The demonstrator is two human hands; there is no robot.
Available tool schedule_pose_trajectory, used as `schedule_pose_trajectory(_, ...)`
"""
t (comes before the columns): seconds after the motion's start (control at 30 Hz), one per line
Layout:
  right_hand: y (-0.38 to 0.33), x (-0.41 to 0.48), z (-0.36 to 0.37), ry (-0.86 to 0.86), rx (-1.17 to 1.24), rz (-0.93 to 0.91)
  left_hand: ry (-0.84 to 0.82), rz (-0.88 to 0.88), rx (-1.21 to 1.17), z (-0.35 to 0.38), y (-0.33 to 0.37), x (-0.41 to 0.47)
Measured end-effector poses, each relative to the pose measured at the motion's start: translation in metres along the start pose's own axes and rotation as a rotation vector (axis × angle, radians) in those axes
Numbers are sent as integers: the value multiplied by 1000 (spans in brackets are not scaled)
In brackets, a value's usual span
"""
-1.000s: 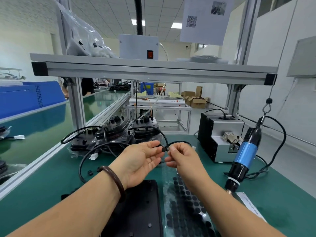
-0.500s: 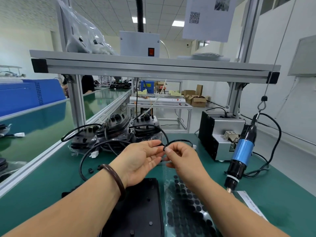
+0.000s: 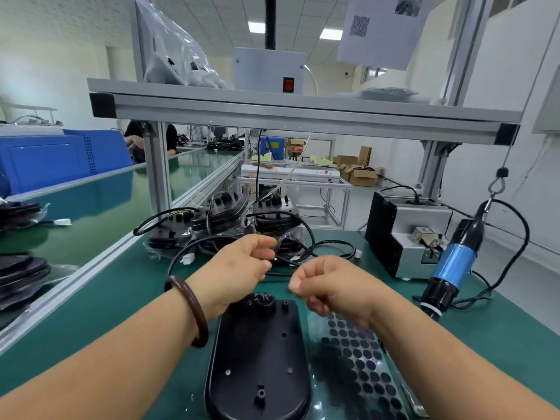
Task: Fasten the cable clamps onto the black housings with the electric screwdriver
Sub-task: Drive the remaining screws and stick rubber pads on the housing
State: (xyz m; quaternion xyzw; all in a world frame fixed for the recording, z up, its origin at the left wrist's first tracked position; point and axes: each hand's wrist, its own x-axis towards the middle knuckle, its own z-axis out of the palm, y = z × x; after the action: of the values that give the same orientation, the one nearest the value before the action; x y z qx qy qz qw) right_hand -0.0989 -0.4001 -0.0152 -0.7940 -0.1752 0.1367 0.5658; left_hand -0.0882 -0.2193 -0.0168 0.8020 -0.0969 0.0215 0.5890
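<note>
Viewing head camera: left hand (image 3: pixel 239 265) pinches limp black cable (image 3: pixel 178 254); right hand (image 3: pixel 330 286) pinches a tiny dark piece, probably the cable clamp (image 3: pixel 289 291), just above the black housing (image 3: pixel 257 359) lying on the bench (image 3: pixel 121 298). Clamp judged light, droppable: fingertip grip only.

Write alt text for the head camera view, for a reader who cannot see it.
Two bare hands work above a black housing lying on a green workbench: the left hand pinches a black cable, the right hand is curled, its contents too blurred to tell. A blue electric screwdriver hangs at the right, untouched; more housings sit behind.
</note>
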Motion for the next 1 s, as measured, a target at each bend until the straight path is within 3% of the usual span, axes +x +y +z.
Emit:
schedule_pose_trajectory(0.1, -2, -5, 10, -107, -173, 78, 6, 46, 80, 2, -3, -14)
schedule_pose_trajectory(0.37, -2, -13, 16, -75, -362, 163, 17, 217, 434, 0, -22, -62)
schedule_pose_trajectory(1.0, -6, -17, 24, -47, -494, 165, 161, 407, 452, 7, -34, -86)
